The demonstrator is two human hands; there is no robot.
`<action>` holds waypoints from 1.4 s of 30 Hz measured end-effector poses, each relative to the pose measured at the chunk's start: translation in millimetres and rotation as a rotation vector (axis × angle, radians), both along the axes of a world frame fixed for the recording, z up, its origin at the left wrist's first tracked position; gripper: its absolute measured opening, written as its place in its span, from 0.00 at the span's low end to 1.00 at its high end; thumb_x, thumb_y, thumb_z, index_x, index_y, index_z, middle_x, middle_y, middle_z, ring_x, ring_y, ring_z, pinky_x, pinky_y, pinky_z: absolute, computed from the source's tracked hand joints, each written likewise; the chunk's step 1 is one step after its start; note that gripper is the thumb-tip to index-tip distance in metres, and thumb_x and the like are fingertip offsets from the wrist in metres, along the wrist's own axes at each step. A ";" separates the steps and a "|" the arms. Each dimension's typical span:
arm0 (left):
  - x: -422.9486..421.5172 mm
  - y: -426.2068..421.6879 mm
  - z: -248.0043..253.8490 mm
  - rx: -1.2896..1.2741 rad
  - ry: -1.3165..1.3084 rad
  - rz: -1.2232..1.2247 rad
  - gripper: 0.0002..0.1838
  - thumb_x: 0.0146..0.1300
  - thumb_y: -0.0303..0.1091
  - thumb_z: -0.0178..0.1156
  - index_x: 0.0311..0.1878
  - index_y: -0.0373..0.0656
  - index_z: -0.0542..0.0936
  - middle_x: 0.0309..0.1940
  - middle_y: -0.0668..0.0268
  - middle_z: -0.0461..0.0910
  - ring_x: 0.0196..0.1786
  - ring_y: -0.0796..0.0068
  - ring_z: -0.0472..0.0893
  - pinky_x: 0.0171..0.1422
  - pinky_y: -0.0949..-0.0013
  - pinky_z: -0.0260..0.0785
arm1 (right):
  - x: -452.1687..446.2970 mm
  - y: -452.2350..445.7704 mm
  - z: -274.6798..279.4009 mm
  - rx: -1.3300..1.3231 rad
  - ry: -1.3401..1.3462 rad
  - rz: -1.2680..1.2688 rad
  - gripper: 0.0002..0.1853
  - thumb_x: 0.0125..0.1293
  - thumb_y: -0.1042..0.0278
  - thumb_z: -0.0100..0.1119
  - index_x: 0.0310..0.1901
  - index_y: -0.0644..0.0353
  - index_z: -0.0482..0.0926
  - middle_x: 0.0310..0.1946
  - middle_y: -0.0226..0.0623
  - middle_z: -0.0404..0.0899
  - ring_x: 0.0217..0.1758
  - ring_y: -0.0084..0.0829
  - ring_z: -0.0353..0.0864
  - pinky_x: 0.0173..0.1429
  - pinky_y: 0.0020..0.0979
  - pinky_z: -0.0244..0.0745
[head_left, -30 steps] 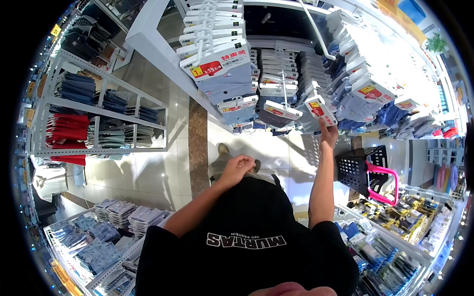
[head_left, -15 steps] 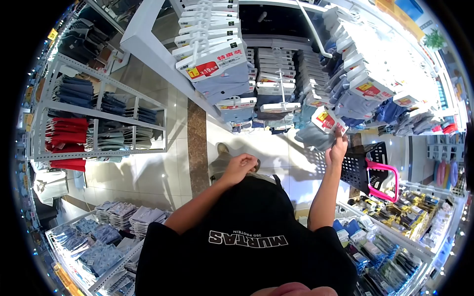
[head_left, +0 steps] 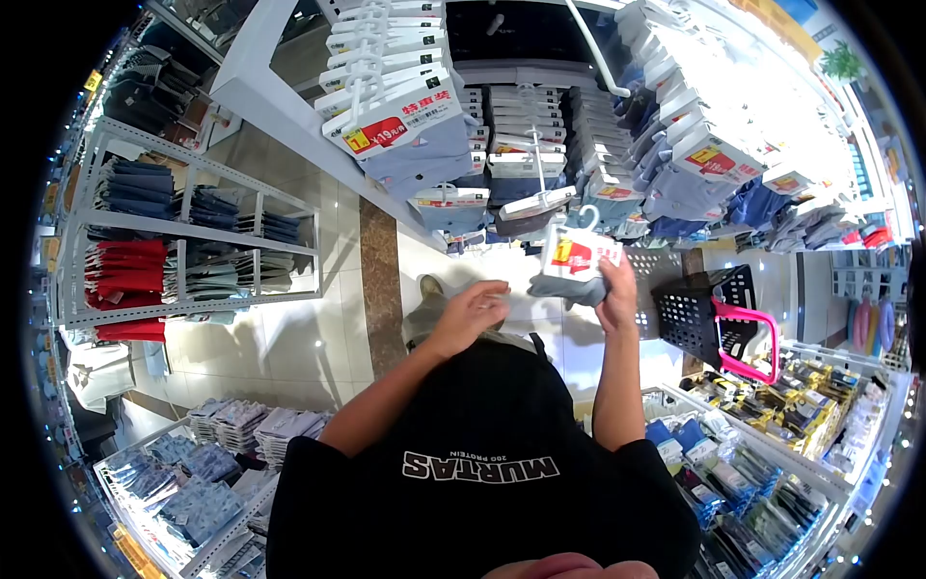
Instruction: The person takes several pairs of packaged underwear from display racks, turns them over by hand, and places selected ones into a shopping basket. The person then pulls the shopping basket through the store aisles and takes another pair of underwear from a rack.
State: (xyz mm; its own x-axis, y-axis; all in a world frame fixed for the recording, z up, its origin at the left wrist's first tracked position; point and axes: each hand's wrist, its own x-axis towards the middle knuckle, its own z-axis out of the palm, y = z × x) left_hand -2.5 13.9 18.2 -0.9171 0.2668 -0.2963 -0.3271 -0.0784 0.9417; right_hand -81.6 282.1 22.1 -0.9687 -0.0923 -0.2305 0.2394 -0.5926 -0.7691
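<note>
My right hand (head_left: 618, 294) grips the right edge of a folded grey garment on a white hanger card (head_left: 571, 262). The card has a hook on top and a red and yellow price label. My left hand (head_left: 473, 317) is to the left of the garment, apart from it, with its fingers spread and nothing in them. Just beyond both hands is the display rack (head_left: 241, 82), where several similar carded garments (head_left: 410, 145) hang in rows from hooks.
A black shopping basket with a pink handle (head_left: 748, 340) stands to my right. Shelves of folded clothes (head_left: 203, 222) are at the left. Bins of packed goods (head_left: 222, 473) flank me near the bottom, with packaged items (head_left: 738, 482) on the right side.
My right hand has brought the carded garment left and toward the middle, away from the hanging rows at the right. My left hand has opened its fingers and shifted slightly.
</note>
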 end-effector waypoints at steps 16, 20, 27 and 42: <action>-3.2 12.7 35.2 0.065 -0.068 0.244 0.15 0.72 0.42 0.60 0.39 0.38 0.80 0.28 0.76 0.76 0.30 0.89 0.70 0.35 0.79 0.63 | 39.5 -55.3 5.0 0.505 0.068 0.239 0.11 0.68 0.73 0.63 0.51 0.62 0.81 0.42 0.31 0.81 0.51 0.23 0.77 0.59 0.26 0.70; -4.7 14.1 29.0 0.226 -0.156 0.355 0.14 0.74 0.43 0.57 0.41 0.41 0.80 0.30 0.76 0.77 0.31 0.91 0.71 0.35 0.80 0.63 | 52.7 -73.5 25.9 0.456 0.284 0.384 0.27 0.53 0.69 0.77 0.55 0.59 0.79 0.51 0.37 0.75 0.55 0.29 0.75 0.59 0.32 0.71; -3.6 17.7 38.2 0.248 -0.165 0.320 0.10 0.74 0.36 0.57 0.48 0.39 0.78 0.38 0.72 0.81 0.37 0.88 0.77 0.42 0.80 0.70 | 52.1 -76.0 14.3 0.530 0.202 0.310 0.20 0.58 0.70 0.74 0.51 0.64 0.79 0.45 0.32 0.79 0.47 0.24 0.79 0.55 0.27 0.74; 1.0 8.8 -4.8 0.431 -0.297 0.365 0.19 0.73 0.38 0.58 0.58 0.34 0.75 0.49 0.66 0.80 0.49 0.82 0.78 0.56 0.75 0.70 | 41.1 -56.2 12.3 0.498 0.052 0.102 0.22 0.79 0.52 0.48 0.47 0.66 0.82 0.37 0.28 0.83 0.39 0.17 0.77 0.45 0.23 0.71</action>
State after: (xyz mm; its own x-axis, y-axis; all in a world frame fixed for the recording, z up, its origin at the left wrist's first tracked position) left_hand -1.5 22.7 13.4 -0.8665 0.1052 -0.4879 -0.4505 -0.5857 0.6738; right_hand -40.6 225.9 34.3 -0.9718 -0.0783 -0.2226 0.2312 -0.1268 -0.9646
